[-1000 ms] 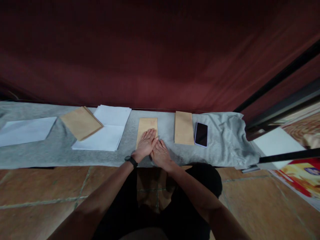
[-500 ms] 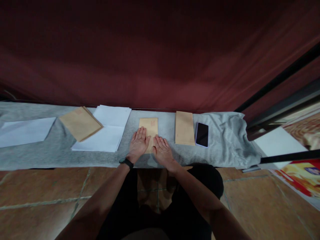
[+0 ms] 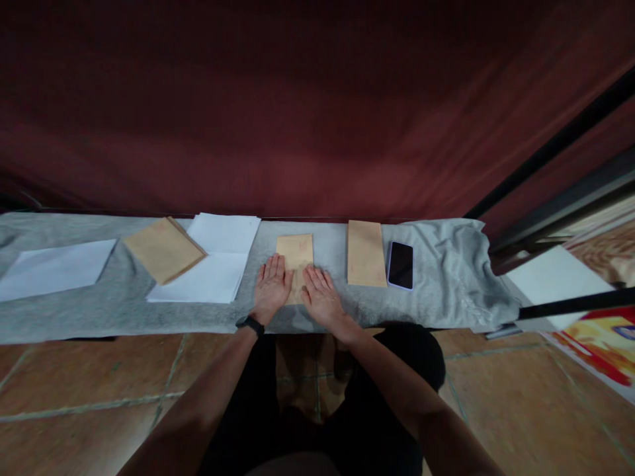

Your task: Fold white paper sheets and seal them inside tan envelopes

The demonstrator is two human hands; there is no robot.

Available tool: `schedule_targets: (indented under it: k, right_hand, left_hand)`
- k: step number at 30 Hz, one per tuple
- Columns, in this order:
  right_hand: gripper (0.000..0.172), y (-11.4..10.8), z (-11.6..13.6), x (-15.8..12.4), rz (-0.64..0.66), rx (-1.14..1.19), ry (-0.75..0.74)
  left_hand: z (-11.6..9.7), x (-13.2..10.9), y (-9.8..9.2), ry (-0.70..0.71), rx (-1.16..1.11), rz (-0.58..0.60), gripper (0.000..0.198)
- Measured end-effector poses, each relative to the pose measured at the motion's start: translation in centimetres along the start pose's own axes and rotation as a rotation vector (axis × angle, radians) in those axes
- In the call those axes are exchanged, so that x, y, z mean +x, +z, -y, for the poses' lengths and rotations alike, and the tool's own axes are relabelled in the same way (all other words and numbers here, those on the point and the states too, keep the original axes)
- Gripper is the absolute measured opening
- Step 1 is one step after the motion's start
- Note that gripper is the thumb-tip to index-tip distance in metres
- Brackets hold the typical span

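A tan paper envelope (image 3: 296, 248) with faint red print lies upright in front of me on the grey cloth (image 3: 278, 320). My left hand (image 3: 271, 285) rests flat on its left edge, fingers stretched out. On the envelope's right edge lies my right hand (image 3: 321, 294), also flat with straight fingers. Both hands hide the envelope's sides; its lower middle shows between them. To the right is a stack of tan envelopes (image 3: 366, 254). Another pile of tan envelopes (image 3: 163, 250) sits askew at the left, partly over creased white paper sheets (image 3: 221, 274).
A phone (image 3: 401, 266) lies right of the envelope stack. At the far left is a folded white sheet (image 3: 59, 268). A dark red curtain (image 3: 317, 132) hangs behind the cloth. Black bars (image 3: 555, 142), a white board (image 3: 558, 281) and a red printed package (image 3: 602, 340) stand at the right.
The view has shifted slightly. My left hand sits a touch further left and lower; both hands remain flat on the envelope.
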State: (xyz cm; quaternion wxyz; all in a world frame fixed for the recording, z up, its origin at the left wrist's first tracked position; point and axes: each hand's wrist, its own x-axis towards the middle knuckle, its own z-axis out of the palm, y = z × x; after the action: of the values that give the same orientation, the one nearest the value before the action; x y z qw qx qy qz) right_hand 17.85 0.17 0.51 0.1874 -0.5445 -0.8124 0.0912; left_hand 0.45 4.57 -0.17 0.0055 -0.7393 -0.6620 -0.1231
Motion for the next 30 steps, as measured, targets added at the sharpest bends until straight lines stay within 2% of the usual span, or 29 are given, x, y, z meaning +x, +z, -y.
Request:
schedule_targets:
  k: [3, 7, 15, 24, 30]
  right_hand:
    - [0.056, 0.0, 0.8, -0.4, 0.03, 0.008, -0.09]
    - [0.057, 0.3, 1.0, -0.9, 0.047, -0.003, -0.129]
    - [0.059, 0.8, 0.0, -0.8, -0.021, -0.037, -0.007]
    - [0.062, 1.1, -0.1, -0.7, -0.021, -0.048, 0.017]
    - [0.062, 0.8, -0.2, -0.7, -0.014, -0.042, 0.01]
  left_hand:
    - [0.1, 0.0, 0.0, 0.016, 0.008, -0.003, 0.065]
    - [0.2, -0.1, 0.2, 0.041, 0.006, -0.017, 0.065]
    - [0.1, 0.0, 0.3, 0.017, -0.015, -0.022, 0.066]
    - [-0.1, -0.3, 0.8, -0.072, -0.037, -0.073, 0.071]
    - [0.2, -0.3, 0.4, -0.083, -0.086, -0.08, 0.073]
